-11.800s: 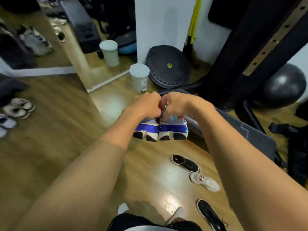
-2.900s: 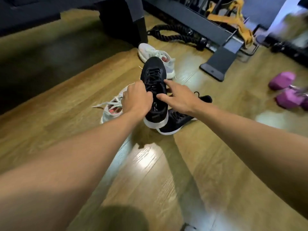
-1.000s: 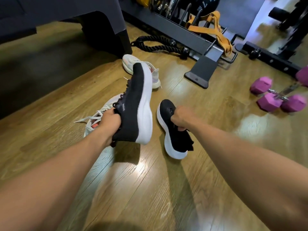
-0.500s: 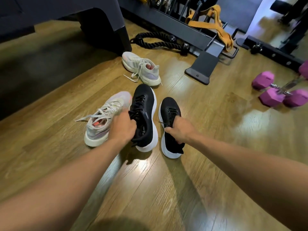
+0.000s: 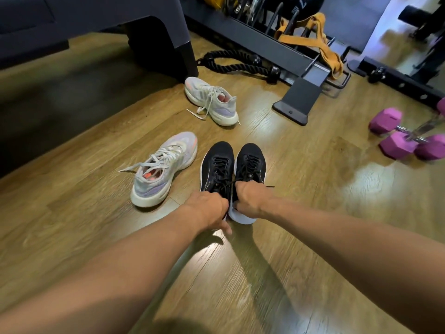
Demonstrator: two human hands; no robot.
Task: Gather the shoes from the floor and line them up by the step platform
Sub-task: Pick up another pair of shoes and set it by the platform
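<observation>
Each hand's grip closes on one black shoe (image 5: 217,165), left hand (image 5: 207,210), right hand (image 5: 248,198).

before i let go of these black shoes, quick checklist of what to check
1. Black pair side by side, toes pointing the same way: ok, left black shoe and right black shoe sit close together.
2. Both soles flat on the floor: cannot tell, left hand and right hand cover the heels.
3. Laces tucked in: not ok, a black lace end sticks out to the right.
4. Near white shoe lined up with them: not ok, it is angled.
5. Far white shoe gathered: not ok, it lies apart with laces trailing.
</observation>
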